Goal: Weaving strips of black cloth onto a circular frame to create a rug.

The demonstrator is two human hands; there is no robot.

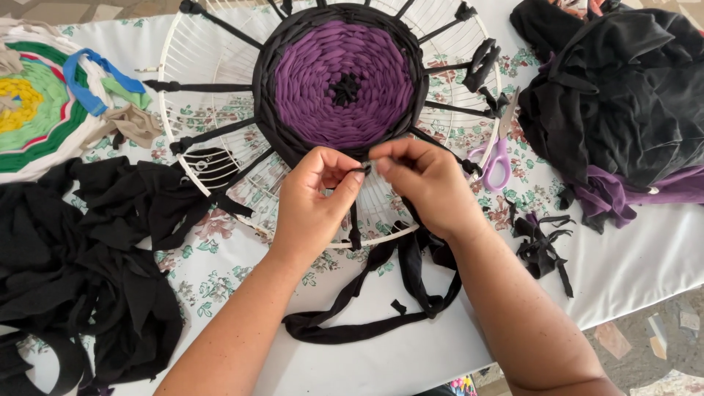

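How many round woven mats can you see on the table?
2. The purple and black mat sits on the white round frame above both hands. A green, yellow and white mat lies at the left edge, partly cut off.

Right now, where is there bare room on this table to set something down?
Bare white cloth lies at the right, between the black scraps and the table edge. Another patch sits near the front edge, below the black strip. Left is crowded with black fabric; the round frame fills the middle, scissors beside it.

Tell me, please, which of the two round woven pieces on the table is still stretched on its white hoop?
The purple round with black border, beneath both hands, sits on the white hoop; the green-and-yellow round at far left lies loose.
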